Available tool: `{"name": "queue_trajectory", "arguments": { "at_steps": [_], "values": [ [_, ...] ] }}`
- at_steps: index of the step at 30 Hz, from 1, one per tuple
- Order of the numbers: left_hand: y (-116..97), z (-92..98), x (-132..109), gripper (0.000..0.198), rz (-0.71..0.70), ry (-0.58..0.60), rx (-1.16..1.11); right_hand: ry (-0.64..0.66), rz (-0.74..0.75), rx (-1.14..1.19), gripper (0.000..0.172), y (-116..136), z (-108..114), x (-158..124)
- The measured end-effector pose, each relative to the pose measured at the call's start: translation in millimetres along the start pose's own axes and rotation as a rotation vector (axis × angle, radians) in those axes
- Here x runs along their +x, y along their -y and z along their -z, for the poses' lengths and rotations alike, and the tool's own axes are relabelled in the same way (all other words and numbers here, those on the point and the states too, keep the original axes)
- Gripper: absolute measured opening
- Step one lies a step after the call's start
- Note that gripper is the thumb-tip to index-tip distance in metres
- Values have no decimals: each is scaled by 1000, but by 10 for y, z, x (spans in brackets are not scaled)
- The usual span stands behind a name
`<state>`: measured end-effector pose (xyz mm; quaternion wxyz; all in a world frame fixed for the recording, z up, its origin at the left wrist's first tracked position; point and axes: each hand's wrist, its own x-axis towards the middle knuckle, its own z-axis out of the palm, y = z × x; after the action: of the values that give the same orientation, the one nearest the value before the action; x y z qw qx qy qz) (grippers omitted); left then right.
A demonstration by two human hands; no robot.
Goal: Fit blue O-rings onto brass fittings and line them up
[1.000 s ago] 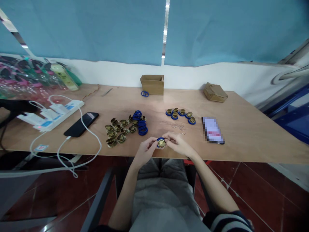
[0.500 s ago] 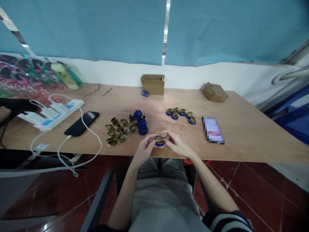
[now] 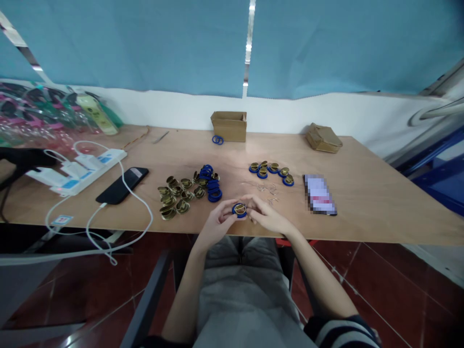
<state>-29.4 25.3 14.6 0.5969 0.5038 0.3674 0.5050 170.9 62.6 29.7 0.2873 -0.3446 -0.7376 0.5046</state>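
Near the table's front edge, a round brass-coloured piece with a blue ring (image 3: 239,210) is between my two hands. My left hand (image 3: 218,218) grips its left side, thumb at the lower rim. The fingers of my right hand (image 3: 264,212) close on its right side; whether they pinch anything small besides is hidden. Loose brass pieces (image 3: 176,194) lie to the left, with a heap of blue rings (image 3: 214,189) beside them. Beyond my right hand are thin wire-like bits (image 3: 267,188). Farther back sit several brass pieces seated in blue rings (image 3: 274,167).
An open cardboard box (image 3: 229,128) stands by the wall, with blue rings (image 3: 218,140) before it. At right are a folded brown packet (image 3: 324,138) and a lit phone (image 3: 320,195). Leftward lie a dark phone (image 3: 123,186), a power strip (image 3: 90,175) with white cables, and bottles (image 3: 96,114).
The ringed brass piece has tilted slightly in my hands. My left thumb has slid a little lower along it; my right fingers have shifted slightly. The things on the table have stayed put.
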Motion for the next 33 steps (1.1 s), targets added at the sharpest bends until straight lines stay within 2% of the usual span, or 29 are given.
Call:
{"name": "queue_trajectory", "arguments": {
  "at_steps": [6, 12, 21, 29, 31, 33],
  "values": [
    [-24, -2, -11, 43, 12, -1, -2, -34, 6, 22, 35, 56, -20, 7],
    [12, -15, -18, 48, 6, -32, 65, -84, 9, 44, 32, -14, -75, 38],
    [67, -49, -33, 42, 10, -110, 113, -72, 67, 48, 27, 15, -95, 50],
    [60, -20, -51, 39, -49, -4, 281, -55, 85, 39, 26, 101, -103, 26],
    [41, -21, -54, 37, -44, -22, 270, -97, 70, 7, 23, 138, -59, 23],
    [17, -25, -54, 33, -70, -34, 307, -209, 50, -89, 18, 147, 43, 13]
  ]
}}
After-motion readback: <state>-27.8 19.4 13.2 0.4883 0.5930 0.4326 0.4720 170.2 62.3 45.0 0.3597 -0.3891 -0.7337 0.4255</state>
